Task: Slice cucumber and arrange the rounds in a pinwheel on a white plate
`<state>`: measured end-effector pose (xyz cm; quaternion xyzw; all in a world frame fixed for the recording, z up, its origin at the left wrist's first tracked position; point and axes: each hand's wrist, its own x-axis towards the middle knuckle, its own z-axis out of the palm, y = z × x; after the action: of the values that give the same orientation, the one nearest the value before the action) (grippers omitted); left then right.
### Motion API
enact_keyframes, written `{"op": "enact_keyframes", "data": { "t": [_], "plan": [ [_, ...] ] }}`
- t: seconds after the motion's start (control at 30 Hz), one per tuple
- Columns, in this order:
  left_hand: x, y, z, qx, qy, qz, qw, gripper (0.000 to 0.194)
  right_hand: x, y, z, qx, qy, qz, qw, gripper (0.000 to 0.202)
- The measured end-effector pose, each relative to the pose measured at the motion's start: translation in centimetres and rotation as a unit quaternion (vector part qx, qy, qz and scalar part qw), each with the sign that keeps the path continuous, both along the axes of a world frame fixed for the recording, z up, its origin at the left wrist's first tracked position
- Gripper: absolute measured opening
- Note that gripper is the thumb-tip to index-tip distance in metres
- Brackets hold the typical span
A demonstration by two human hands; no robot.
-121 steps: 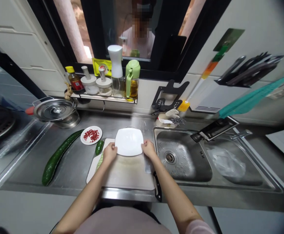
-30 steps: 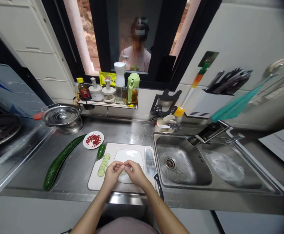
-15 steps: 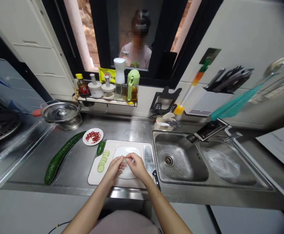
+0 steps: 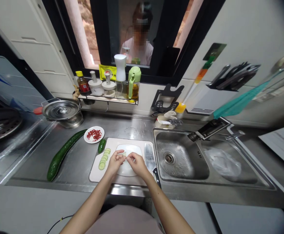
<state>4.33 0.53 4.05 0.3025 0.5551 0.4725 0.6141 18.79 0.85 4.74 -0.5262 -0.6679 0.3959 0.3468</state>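
Note:
Over a white plate [image 4: 124, 170], my left hand [image 4: 116, 162] pinches a thin, pale green cucumber slice [image 4: 124, 154] between thumb and fingers. The fingertips of my right hand [image 4: 135, 162] are closed together at the slice's right edge. Beneath the plate lies a white cutting board [image 4: 96, 175]. A row of overlapping cucumber slices [image 4: 103, 160] rests on its left part, with a short cucumber end piece [image 4: 102, 146] at the upper left corner. To the right of the plate, a kitchen knife [image 4: 149, 156] lies with its black handle toward me.
A long whole cucumber [image 4: 61, 159] and a small plate of red bits [image 4: 99, 129] are on the steel counter to the left. Behind them stands a lidded pot [image 4: 71, 122]. The sink [image 4: 181, 177] adjoins the board on the right. A shelf of seasoning bottles [image 4: 108, 99] hangs behind.
My hands have drawn slightly apart, and the left fingers are more extended, so more of the slice shows. The whole view has shifted a little.

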Motion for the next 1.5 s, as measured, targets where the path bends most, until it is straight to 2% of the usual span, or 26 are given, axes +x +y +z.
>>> {"op": "enact_keyframes", "data": {
  "t": [0.17,0.33,0.57,1.03,1.27,1.5],
  "plan": [
    [0.2,0.3,-0.4,0.033,0.022,-0.010,0.999,0.062,-0.2,0.3,-0.8,-0.085,0.057,-0.019,0.995,0.016],
    [0.6,0.6,-0.7,0.044,0.030,-0.006,0.999,0.057,-0.1,0.7,-1.8,-0.135,0.076,-0.033,0.987,0.016],
    [1.0,1.1,-2.7,0.041,0.004,0.000,0.999,0.052,0.3,1.0,-3.3,-0.166,0.076,-0.045,0.982,0.015],
    [1.4,1.2,-3.8,0.063,0.026,0.000,0.998,0.042,0.1,1.4,-3.6,-0.251,0.104,-0.065,0.960,0.014],
    [1.2,1.7,-5.1,0.055,0.030,-0.015,0.998,0.041,0.3,1.8,-4.0,-0.262,0.071,-0.060,0.961,0.015],
    [0.3,4.5,-6.0,0.026,0.088,-0.088,0.992,0.033,0.9,3.3,-4.4,-0.225,-0.025,-0.065,0.972,0.014]
  ]
}}
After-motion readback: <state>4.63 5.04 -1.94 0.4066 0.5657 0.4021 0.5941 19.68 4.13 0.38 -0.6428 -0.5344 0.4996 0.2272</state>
